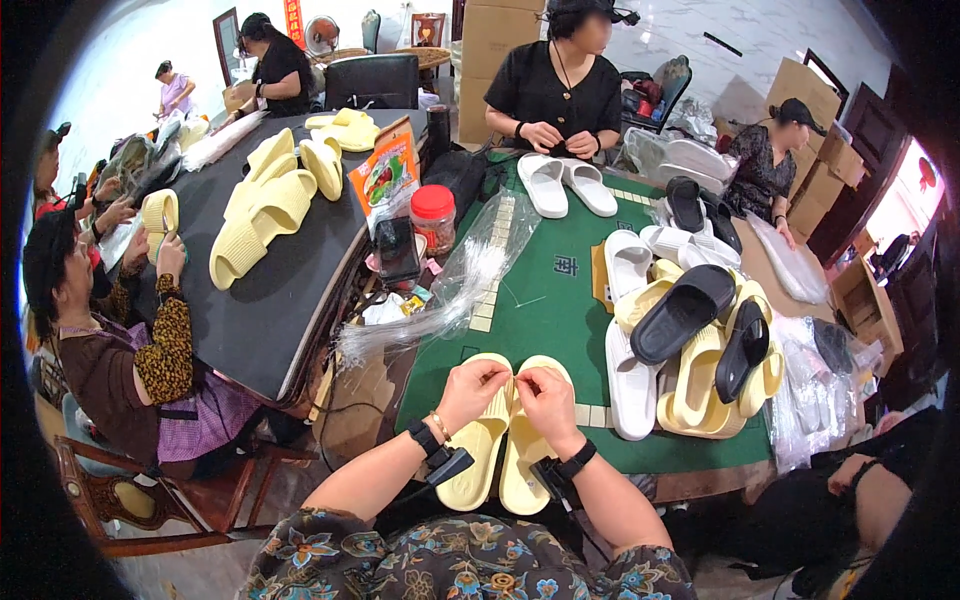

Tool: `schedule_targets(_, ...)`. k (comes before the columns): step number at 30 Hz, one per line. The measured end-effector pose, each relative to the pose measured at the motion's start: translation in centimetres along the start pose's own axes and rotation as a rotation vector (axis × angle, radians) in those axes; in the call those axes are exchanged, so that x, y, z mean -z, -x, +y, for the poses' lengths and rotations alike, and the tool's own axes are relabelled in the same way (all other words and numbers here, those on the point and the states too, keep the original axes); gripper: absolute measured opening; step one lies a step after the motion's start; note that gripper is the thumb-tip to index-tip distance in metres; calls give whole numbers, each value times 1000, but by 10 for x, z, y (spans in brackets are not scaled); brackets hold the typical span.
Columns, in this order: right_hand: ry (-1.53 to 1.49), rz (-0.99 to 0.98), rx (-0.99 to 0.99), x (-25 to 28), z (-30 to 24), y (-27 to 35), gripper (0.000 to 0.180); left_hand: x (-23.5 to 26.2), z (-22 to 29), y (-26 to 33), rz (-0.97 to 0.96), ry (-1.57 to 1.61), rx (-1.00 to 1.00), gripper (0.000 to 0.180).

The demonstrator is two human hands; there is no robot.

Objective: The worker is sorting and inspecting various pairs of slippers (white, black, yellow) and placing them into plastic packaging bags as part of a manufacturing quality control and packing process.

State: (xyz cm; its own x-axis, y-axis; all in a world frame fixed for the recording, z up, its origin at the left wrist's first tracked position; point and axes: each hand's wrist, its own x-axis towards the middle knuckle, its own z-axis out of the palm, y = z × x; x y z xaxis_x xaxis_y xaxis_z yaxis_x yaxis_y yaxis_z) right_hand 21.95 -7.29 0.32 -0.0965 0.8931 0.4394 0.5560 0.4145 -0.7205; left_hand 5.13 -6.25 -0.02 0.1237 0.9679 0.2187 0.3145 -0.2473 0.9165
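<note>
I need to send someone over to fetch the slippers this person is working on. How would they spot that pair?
Start at the green-topped table and go to its near edge, in front of the person wearing the camera. A pale yellow pair of slides lies there side by side, with the left hand and right hand meeting over them. Unlike the mixed heap of slippers to the right, this pair lies alone.
</note>
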Motion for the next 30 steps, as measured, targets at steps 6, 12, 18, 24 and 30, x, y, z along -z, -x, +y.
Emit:
schedule_targets(6, 3, 3, 9, 0, 1, 3, 6, -4, -2, 4, 25, -7, -31, 16)
schedule_targets(12, 10, 5, 8, 0, -1, 0, 6, -2, -2, 1, 44, 28, -32, 16)
schedule_targets(18, -3, 13, 20, -6, -4, -4, 7, 1, -8, -1, 43, 13, -47, 16)
schedule_targets(24, -52, -37, -54, -2, -5, -2, 6, -1, -17, 1, 54, -75, -207, 14)
schedule_targets(30, -45, -20, -59, -2, 17, 5, 7, -14, -9, 3, 108, -11, -209, 11)
